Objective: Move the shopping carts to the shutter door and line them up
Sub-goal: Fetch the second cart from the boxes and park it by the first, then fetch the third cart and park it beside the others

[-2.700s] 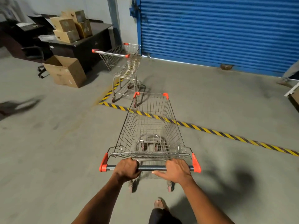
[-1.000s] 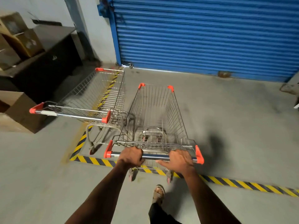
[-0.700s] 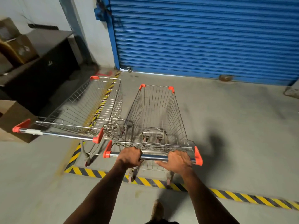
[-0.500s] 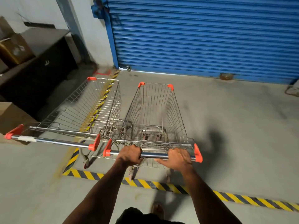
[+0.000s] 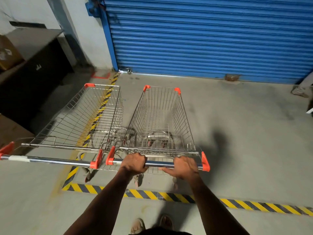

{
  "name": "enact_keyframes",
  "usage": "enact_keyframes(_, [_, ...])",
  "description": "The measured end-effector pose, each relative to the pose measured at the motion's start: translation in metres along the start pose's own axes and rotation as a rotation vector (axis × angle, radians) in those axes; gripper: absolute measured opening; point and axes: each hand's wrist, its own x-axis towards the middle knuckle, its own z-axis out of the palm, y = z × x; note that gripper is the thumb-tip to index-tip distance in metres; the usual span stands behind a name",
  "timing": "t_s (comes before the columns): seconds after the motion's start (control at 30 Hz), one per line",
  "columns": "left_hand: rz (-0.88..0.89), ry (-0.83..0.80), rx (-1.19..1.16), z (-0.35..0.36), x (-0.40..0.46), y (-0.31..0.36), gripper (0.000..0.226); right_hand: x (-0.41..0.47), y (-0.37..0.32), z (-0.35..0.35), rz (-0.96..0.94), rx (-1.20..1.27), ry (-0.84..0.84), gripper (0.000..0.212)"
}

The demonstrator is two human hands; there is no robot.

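Both hands on the handlebar (image 5: 159, 164) of the right cart (image 5: 162, 119): left hand (image 5: 134, 162) wrapped fully round it, right hand (image 5: 183, 167) curled over it near the right end with the thumb lying along the bar. Firm enough to steer.

Near: hazard tape line (image 5: 152, 195) on the floor runs under the cart's rear wheels; the person's feet are just behind it.

Middle: left cart (image 5: 81, 119) is parked just beside it, handles almost level. The orange end caps (image 5: 103, 157) are nearly touching, and the baskets look closest at the near end.

Far: blue shutter door (image 5: 211, 39) is still some way ahead of both basket fronts. Both carts sit inside the taped zone.

Risks, as I judge them:
- Any leftward drift and the end caps or basket wires clash, shoving the left cart out of line or locking the two together.
- Casters look blurred, so they may be swivelling; a hard push could veer the cart.
- Pushing too far runs the front into the shutter.
- Left cart looks angled slightly left, so the row may end up splayed unless it's squared.
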Motion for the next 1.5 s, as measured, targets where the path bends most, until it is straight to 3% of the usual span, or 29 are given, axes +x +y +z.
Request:
enact_keyframes(0.57, [0.014, -0.026, -0.198, -0.005, -0.001, -0.002, 0.037, -0.002, 0.005, 0.005, -0.027, 0.007, 0.072, 0.094])
enact_keyframes(0.73, [0.058, 0.018, -0.318, -0.01, -0.007, -0.008, 0.056, -0.007, 0.01, 0.009, -0.093, 0.179, 0.112, 0.082])
enact_keyframes(0.97, [0.079, 0.28, -0.286, -0.009, -0.031, 0.001, 0.065, -0.02, 0.003, 0.014, -0.085, 0.108, 0.391, 0.055])
enact_keyframes(1.3, [0.205, 0.466, -0.207, -0.044, -0.03, 0.081, 0.043, -0.083, 0.013, 0.008, 0.148, 0.14, 0.634, 0.028])
enact_keyframes(1.5, [0.431, 0.586, -0.237, -0.067, -0.034, 0.182, 0.028, -0.181, 0.064, -0.015, 0.3, 0.094, 0.791, 0.026])
